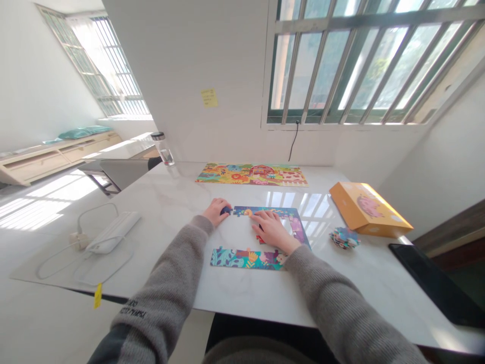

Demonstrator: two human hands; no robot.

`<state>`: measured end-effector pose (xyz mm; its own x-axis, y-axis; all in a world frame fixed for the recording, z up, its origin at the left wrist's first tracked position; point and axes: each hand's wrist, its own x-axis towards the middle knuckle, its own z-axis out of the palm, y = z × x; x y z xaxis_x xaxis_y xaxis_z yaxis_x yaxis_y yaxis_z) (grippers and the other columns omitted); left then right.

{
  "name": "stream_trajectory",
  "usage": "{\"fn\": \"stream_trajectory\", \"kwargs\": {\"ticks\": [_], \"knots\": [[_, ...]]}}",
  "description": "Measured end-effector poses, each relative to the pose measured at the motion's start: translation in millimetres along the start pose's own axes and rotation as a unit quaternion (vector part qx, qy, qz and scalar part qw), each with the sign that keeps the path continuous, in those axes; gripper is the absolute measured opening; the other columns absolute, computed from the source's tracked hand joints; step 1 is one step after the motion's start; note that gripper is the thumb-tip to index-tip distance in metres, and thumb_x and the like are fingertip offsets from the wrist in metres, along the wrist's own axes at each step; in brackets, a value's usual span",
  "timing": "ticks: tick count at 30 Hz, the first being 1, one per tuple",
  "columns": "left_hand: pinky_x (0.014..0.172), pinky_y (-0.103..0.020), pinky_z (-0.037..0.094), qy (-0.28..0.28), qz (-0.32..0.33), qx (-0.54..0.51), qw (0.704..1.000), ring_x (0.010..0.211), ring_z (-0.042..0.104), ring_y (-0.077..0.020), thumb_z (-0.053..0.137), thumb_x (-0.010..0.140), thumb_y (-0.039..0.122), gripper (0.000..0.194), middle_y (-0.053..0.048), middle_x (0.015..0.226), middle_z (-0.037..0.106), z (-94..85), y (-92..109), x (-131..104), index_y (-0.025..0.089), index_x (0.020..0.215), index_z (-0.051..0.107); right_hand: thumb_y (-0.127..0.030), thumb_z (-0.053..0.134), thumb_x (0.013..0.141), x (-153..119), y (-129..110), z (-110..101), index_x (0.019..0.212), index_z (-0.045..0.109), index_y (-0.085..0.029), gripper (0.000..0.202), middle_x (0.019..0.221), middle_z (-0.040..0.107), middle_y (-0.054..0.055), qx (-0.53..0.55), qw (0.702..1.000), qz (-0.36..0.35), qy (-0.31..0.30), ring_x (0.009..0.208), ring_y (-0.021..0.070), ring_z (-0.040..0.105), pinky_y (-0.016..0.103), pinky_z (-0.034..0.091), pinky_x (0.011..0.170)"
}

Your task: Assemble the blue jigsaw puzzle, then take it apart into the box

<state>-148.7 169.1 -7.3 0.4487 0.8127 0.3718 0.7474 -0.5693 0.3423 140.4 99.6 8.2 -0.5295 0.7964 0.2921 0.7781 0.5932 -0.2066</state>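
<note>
My left hand [215,211] pinches a dark blue puzzle piece [226,210] at the left end of the puzzle's top strip [241,211], with a small gap between them. My right hand [271,228] lies with fingers stretched out over the puzzle, its fingertips close to the top strip. Under that hand shows part of a red puzzle piece [259,239]; the rest is hidden. A joined bottom strip [235,258] with leaves and flowers lies nearer to me. The right side strip [299,227] is partly covered by my right hand and wrist.
A pile of loose pieces [344,237] lies right of the puzzle, near an orange box [369,208] and a black tablet [435,283]. A long farm picture [252,174] lies at the back. A bottle [163,149] and a white power strip [113,232] with cables are on the left.
</note>
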Motion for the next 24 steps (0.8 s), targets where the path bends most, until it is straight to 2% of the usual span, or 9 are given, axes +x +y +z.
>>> {"fn": "stream_trajectory", "kwargs": {"ticks": [5,13,24], "knots": [[0.107,-0.048,0.043,0.021,0.015,0.006,1.0,0.113,0.05,-0.0261,0.058,0.083,0.016,0.023,-0.008,0.114,0.059,5.6,5.4,0.1,0.023,0.103,0.068,-0.035,0.046,0.1,-0.6,0.4,1.1,0.132,0.058,-0.025,0.035,0.133,0.057,0.01,-0.002,1.0,-0.005,0.006,0.122,0.0268,0.046,0.046,0.029,0.108],[0.108,-0.048,0.043,-0.009,0.002,-0.035,0.999,0.116,0.055,-0.0248,0.052,0.09,0.022,0.024,-0.008,0.12,0.065,14.0,3.7,-1.9,0.022,0.108,0.068,-0.034,0.046,0.1,-0.4,1.0,2.0,0.132,0.058,-0.025,0.035,0.132,0.058,0.01,-0.005,1.0,-0.004,0.007,0.121,0.0264,0.046,0.045,0.03,0.107],[0.109,-0.045,0.046,-0.024,0.009,0.01,1.0,0.119,0.056,-0.0244,0.046,0.091,0.018,0.032,-0.009,0.126,0.064,13.0,3.8,-0.2,0.023,0.111,0.071,-0.033,0.046,0.1,-0.6,1.1,1.7,0.13,0.06,-0.025,0.034,0.132,0.058,0.009,-0.004,1.0,-0.003,0.012,0.121,0.0269,0.047,0.045,0.031,0.107]]}}
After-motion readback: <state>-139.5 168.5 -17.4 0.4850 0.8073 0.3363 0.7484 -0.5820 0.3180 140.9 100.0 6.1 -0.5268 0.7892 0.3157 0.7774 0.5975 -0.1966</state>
